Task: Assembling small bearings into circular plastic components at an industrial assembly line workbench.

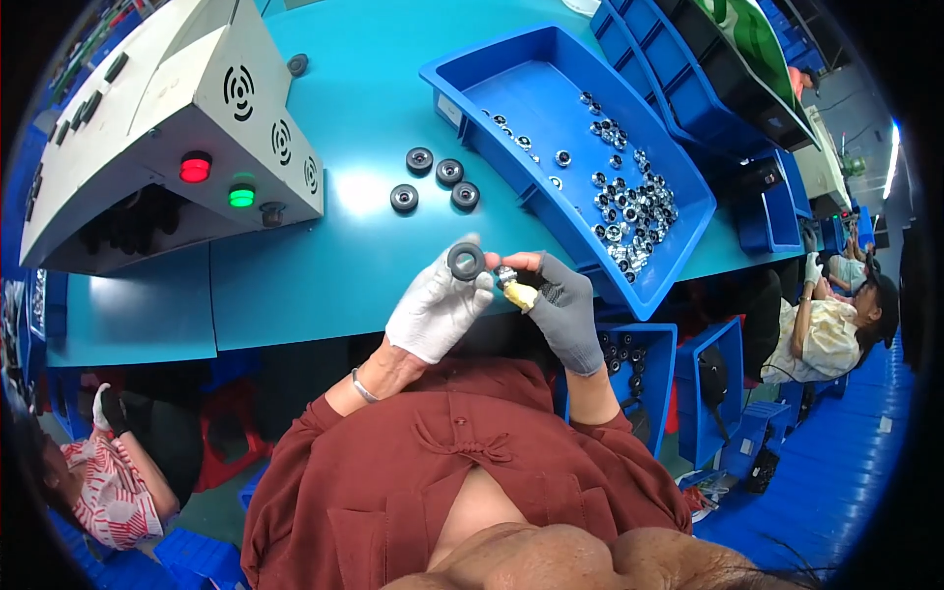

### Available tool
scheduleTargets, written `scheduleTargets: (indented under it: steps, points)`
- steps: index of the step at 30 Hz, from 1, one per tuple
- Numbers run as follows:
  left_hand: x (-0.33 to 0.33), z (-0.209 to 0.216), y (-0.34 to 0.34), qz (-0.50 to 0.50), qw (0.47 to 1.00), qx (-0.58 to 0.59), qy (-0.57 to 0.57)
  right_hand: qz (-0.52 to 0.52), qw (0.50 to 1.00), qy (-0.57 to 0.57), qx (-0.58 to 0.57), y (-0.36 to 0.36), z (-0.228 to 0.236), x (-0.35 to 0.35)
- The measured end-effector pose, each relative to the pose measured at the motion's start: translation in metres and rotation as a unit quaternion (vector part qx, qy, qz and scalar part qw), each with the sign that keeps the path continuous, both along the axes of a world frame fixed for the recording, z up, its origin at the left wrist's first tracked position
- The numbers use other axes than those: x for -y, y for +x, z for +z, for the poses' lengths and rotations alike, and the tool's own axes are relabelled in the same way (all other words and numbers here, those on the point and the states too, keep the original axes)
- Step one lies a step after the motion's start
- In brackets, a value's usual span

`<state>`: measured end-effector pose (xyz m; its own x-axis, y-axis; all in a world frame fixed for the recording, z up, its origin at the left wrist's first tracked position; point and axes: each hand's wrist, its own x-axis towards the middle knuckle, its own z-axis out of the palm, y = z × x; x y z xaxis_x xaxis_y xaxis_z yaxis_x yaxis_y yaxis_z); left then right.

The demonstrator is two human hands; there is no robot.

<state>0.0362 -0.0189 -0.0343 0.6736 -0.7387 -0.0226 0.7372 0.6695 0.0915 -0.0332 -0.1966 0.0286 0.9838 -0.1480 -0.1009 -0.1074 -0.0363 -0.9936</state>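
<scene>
My left hand (436, 313), in a white glove, is closed on a small black toy tyre (466, 261), its ring side facing up. My right hand (565, 307), in a grey glove with bare fingertips and yellow wrapping on one digit, pinches a small shiny silver wheel hub (505, 274). The two hands are close together above the bench's near edge, the hub just right of the tyre. Several black wheels (449, 172) lie on the bench beyond my hands. To their right, a large blue tray (492, 162) holds many silver and black hubs (634, 211).
A white machine (258, 138) with red and green lights stands on the teal bench (364, 118) at left. Stacked blue bins (669, 79) rise at far right. Below the bench at right is a blue bin (661, 369) of black parts. Other people sit at both sides.
</scene>
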Motion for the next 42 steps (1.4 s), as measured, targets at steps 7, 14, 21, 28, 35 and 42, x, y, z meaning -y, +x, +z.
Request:
scheduleTargets:
  steps: [7,14,21,28,35,42]
  points:
    - [0.002,0.009,0.001,0.017,0.999,0.032,-0.009,-0.033,0.998,0.025,0.047,0.002,-0.005,-0.005]
    - [0.002,0.000,0.001,-0.007,0.999,0.019,0.024,-0.072,0.997,0.021,0.002,0.003,0.001,-0.004]
    - [0.002,0.005,-0.001,0.006,0.996,0.035,0.078,-0.032,0.995,-0.042,0.084,0.016,0.014,-0.008]
    - [0.000,0.005,-0.003,0.014,0.995,0.064,0.081,-0.057,0.991,-0.067,0.100,0.015,0.011,-0.003]
    - [0.003,0.010,-0.009,0.006,0.996,0.059,0.069,-0.066,0.992,-0.066,0.087,0.006,0.011,-0.001]
    - [0.001,0.011,-0.020,0.016,0.994,0.080,0.069,-0.070,0.992,-0.045,0.098,-0.007,0.009,-0.003]
